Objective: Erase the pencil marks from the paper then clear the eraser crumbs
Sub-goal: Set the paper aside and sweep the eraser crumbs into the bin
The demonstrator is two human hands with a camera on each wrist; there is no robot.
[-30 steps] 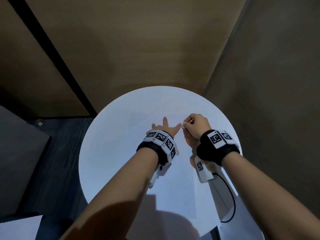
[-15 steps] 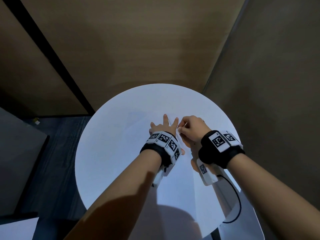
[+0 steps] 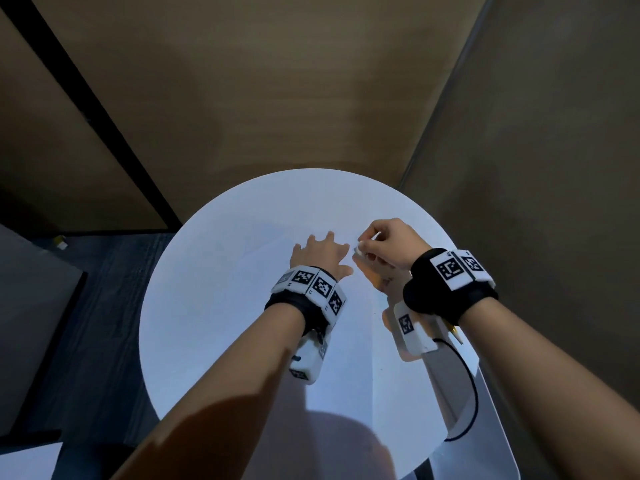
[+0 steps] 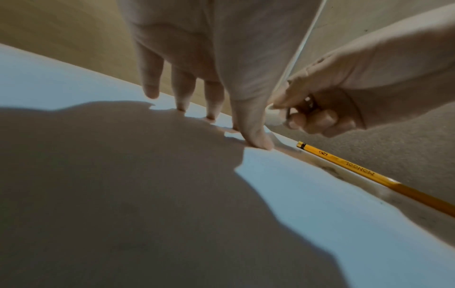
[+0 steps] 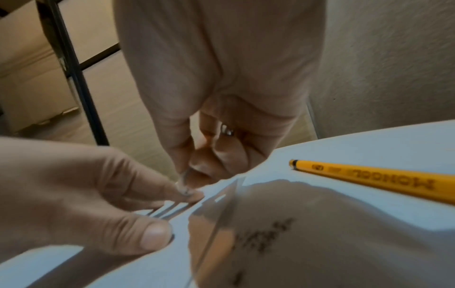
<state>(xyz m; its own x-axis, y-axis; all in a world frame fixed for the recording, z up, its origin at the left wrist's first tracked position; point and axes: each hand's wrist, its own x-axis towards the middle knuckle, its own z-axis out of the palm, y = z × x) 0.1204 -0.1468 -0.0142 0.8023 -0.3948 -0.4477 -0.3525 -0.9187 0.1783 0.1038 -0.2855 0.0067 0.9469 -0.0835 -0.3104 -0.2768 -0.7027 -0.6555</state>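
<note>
A white sheet of paper (image 3: 346, 375) lies on the round white table (image 3: 207, 306). My left hand (image 3: 320, 252) lies flat on the sheet, fingers straight and spread, tips touching the paper (image 4: 258, 144). Just right of it, my right hand (image 3: 384, 244) pinches a small white eraser (image 3: 356, 249) between thumb and fingers, its tip down at the paper beside the left index finger (image 5: 183, 187). Dark smudged specks (image 5: 265, 235) show near a paper edge in my wrist's shadow; marks or crumbs, I cannot tell which.
A yellow pencil (image 5: 369, 179) lies on the table to the right of my right hand, also seen in the left wrist view (image 4: 369, 171). Brown walls close in behind and to the right. A black cable (image 3: 471, 393) hangs by the table's right edge.
My right hand slid with the eraser toward the left hand, then back out to the right. The left hand stayed pressed on the paper.
</note>
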